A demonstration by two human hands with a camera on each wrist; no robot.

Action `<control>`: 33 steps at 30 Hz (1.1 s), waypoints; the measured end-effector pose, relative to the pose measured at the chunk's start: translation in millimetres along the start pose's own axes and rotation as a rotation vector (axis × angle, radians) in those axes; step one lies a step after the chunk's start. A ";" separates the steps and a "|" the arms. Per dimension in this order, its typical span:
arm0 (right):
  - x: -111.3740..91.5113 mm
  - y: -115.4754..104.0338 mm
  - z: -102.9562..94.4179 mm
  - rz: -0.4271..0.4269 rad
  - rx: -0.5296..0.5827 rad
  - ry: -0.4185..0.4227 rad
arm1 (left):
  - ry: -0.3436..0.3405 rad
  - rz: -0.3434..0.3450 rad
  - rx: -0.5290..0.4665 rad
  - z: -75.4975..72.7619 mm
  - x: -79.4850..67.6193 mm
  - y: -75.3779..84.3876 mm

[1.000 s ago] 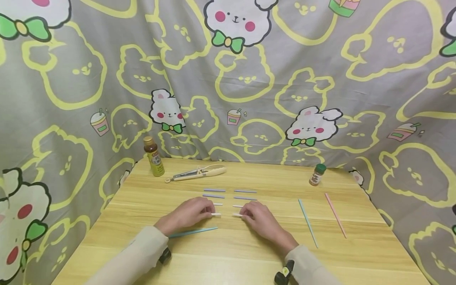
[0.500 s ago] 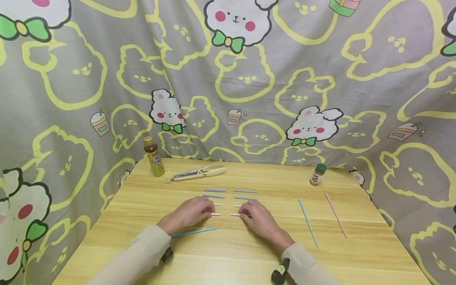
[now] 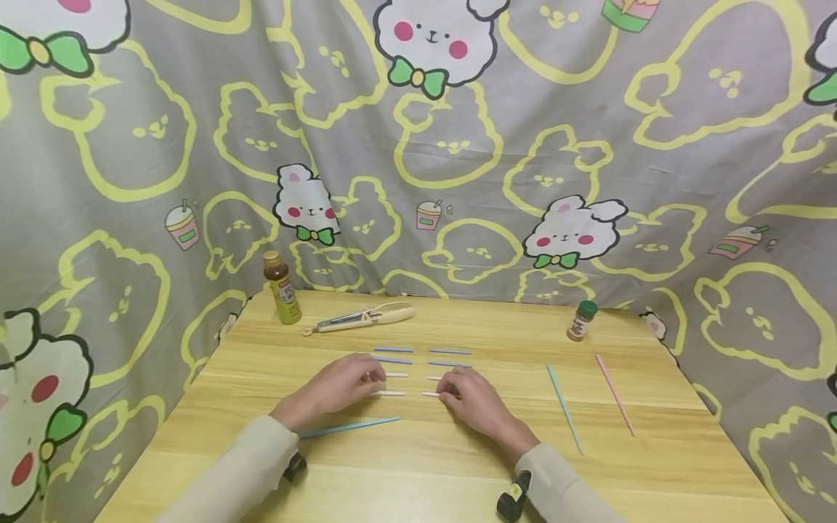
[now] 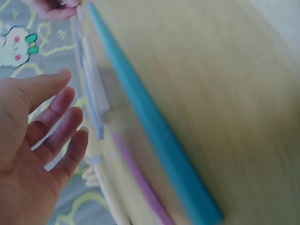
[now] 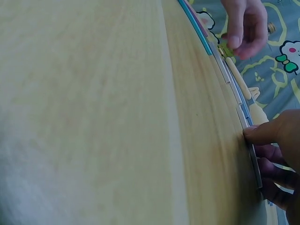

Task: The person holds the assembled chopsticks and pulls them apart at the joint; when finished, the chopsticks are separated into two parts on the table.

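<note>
Left hand (image 3: 343, 385) loosely spread, holding nothing, just beside the nearer left-column white stick (image 3: 395, 393), which lies on the worktop (image 3: 405, 472). Right hand (image 3: 479, 403) pinches the nearer right-column white stick (image 3: 430, 394) between thumb and fingers, low at the worktop. Purple sticks (image 3: 394, 349) lie beyond; blue stick (image 3: 353, 426) lies nearer, by the left sleeve (image 3: 242, 461).

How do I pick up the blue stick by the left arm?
Try pinching the blue stick near its visible middle, coming straight down from above, thumb on the near side and fingers on the far side. It's long, thin and lying along the table. The left arm covers its thicker end in the head view.
</note>
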State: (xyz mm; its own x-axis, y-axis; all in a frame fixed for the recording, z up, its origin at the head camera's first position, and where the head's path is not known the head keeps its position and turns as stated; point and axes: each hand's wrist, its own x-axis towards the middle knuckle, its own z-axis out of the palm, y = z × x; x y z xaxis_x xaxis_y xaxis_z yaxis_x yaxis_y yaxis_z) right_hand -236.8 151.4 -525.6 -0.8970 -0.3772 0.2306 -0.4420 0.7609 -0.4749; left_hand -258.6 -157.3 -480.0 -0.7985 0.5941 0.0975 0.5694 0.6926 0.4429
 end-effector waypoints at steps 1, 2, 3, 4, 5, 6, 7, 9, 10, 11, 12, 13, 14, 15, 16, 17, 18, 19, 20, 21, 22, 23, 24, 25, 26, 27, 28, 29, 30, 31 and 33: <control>0.2 -0.2 0.4 0.000 -0.001 -0.001 | 0.005 -0.009 -0.017 -3.2 -2.8 -1.3; 0.6 -0.4 0.8 0.002 -0.002 -0.003 | 0.007 -0.015 -0.035 -6.1 -6.1 -2.9; 0.8 -0.5 1.2 0.003 -0.002 -0.004 | 0.007 -0.018 -0.048 -8.5 -9.9 -4.9; 0.6 -0.4 1.2 0.005 -0.001 -0.006 | 0.004 -0.023 -0.060 -10.4 -13.4 -6.7; 0.5 -0.4 1.2 0.005 0.001 -0.006 | 0.000 -0.030 -0.073 -12.1 -17.6 -8.2; 0.6 -0.2 1.3 0.007 0.002 -0.006 | -0.005 -0.033 -0.080 -13.3 -22.2 -9.7; 0.7 -0.3 1.2 0.010 0.008 -0.006 | -0.011 -0.035 -0.091 -14.4 -27.1 -11.2; 0.7 -0.4 1.1 0.011 0.018 -0.004 | -0.016 -0.030 -0.096 -15.3 -37.5 -14.8; 0.8 -0.6 0.9 0.014 0.022 -0.004 | -0.016 -0.028 -0.098 -15.7 -42.9 -16.4; 1.1 -0.5 0.9 0.016 0.023 -0.004 | -0.015 -0.024 -0.098 -16.0 -48.2 -18.0; 1.2 -0.4 1.0 0.019 0.022 -0.006 | -0.014 -0.015 -0.101 -16.2 -53.5 -19.6; 1.3 -0.5 0.8 0.020 0.023 -0.008 | -0.013 -0.007 -0.106 -16.4 -58.7 -21.2; 1.3 -0.4 0.8 0.020 0.023 -0.009 | -0.013 0.003 -0.107 -16.4 -63.6 -22.5; 1.3 -0.2 0.7 0.019 0.021 -0.010 | -0.015 0.012 -0.114 -16.2 -68.1 -23.5; 1.2 -0.1 0.6 0.018 0.021 -0.010 | -0.021 0.016 -0.119 -15.5 -72.1 -24.3; 1.0 0.1 0.5 0.017 0.018 -0.009 | -0.032 0.021 -0.126 -14.9 -75.4 -24.8; 0.8 0.1 0.2 0.017 0.017 -0.008 | -0.044 0.029 -0.135 -14.0 -78.1 -25.0; 0.7 -0.2 -0.2 0.018 0.018 -0.007 | -0.054 0.034 -0.140 -13.0 -80.2 -25.4; 0.6 -0.3 -0.5 0.020 0.019 -0.006 | -0.065 0.038 -0.147 -11.8 -81.6 -25.7; 0.5 -0.4 -0.7 0.022 0.019 -0.004 | -0.075 0.040 -0.153 -10.8 -82.4 -25.7; 0.4 -0.5 -1.0 0.025 0.021 -0.004 | -0.085 0.039 -0.161 -9.7 -82.9 -25.9; 0.3 -0.7 -1.2 0.027 0.022 -0.004 | -0.094 0.039 -0.171 -8.7 -83.0 -26.2; 0.2 -0.8 -1.3 0.028 0.025 -0.005 | -0.100 0.038 -0.178 -7.5 -83.1 -26.5; 0.2 -0.8 -1.2 0.027 0.026 -0.006 | -0.106 0.036 -0.186 -6.5 -83.3 -27.0; 0.2 -0.8 -1.1 0.026 0.026 -0.007 | -0.112 0.034 -0.195 -5.5 -83.4 -27.3; 0.2 -0.8 -1.0 0.023 0.027 -0.007 | -0.118 0.034 -0.202 -4.6 -83.6 -27.5; 0.3 -0.8 -0.8 0.022 0.028 -0.008 | -0.123 0.032 -0.207 -3.5 -83.8 -28.1; 0.3 -0.8 -0.6 0.020 0.028 -0.008 | -0.125 0.035 -0.210 -2.8 -83.9 -28.3; 0.4 -0.8 -0.3 0.019 0.028 -0.008 | -0.125 0.038 -0.214 -2.3 -84.1 -28.4; 0.5 -0.7 -0.1 0.019 0.026 -0.008 | -0.126 0.035 -0.217 -1.9 -84.0 -28.5; 0.8 -0.7 0.2 0.021 0.028 -0.006 | -0.119 0.039 -0.212 -1.4 -83.6 -28.4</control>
State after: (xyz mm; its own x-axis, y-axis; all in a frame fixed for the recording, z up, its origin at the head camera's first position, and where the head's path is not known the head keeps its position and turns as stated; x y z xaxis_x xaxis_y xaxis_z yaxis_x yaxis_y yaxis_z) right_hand -237.1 150.4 -525.2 -0.9062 -0.3644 0.2147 -0.4224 0.7538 -0.5033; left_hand -208.3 -227.2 -499.5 -0.7406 0.6717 0.0181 0.5357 0.5739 0.6194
